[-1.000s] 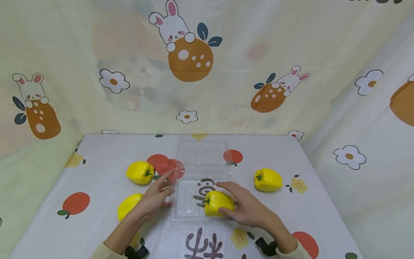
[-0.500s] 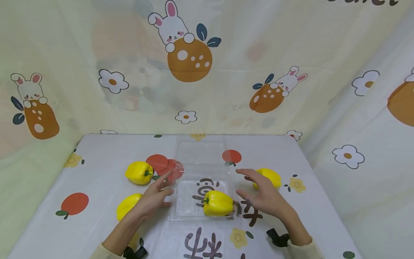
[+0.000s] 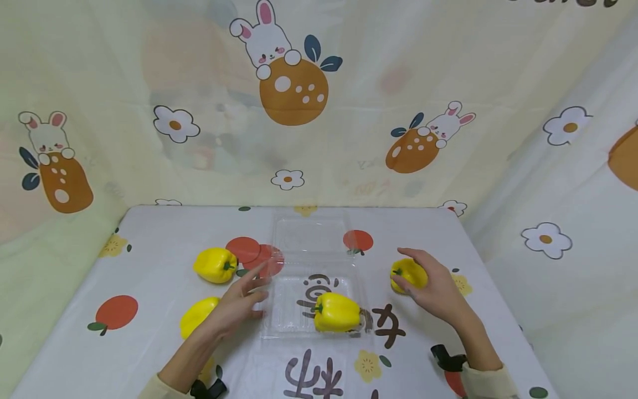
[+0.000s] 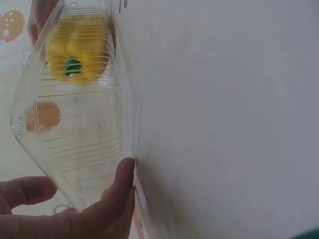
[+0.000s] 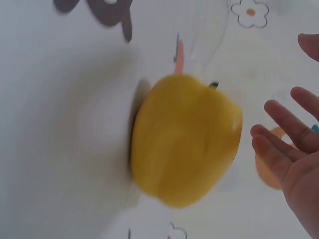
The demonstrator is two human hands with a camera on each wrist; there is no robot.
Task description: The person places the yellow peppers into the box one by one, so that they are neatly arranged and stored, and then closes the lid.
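A clear plastic clamshell container (image 3: 289, 310) lies with its lid spread back on the table. One yellow bell pepper (image 3: 336, 312) sits in its tray, at the right side; the ribbed wall covers that pepper in the left wrist view. My left hand (image 3: 241, 302) rests at the tray's left side, its fingertips (image 4: 124, 172) against the clear wall. Over a second yellow bell pepper (image 5: 184, 142), right of the container, hovers my right hand (image 3: 431, 285) with fingers spread. In the right wrist view a gap shows between these fingers and the pepper.
Two more yellow bell peppers lie to the left: a farther pepper (image 3: 215, 265) and a nearer pepper (image 3: 198, 317), partly behind my left forearm. The printed white tablecloth (image 3: 159, 343) meets hanging cloth (image 3: 349, 149) at the back and sides.
My right hand has let go of the pepper in the tray and moved right, to the pepper beyond the container. The left hand has kept its place.
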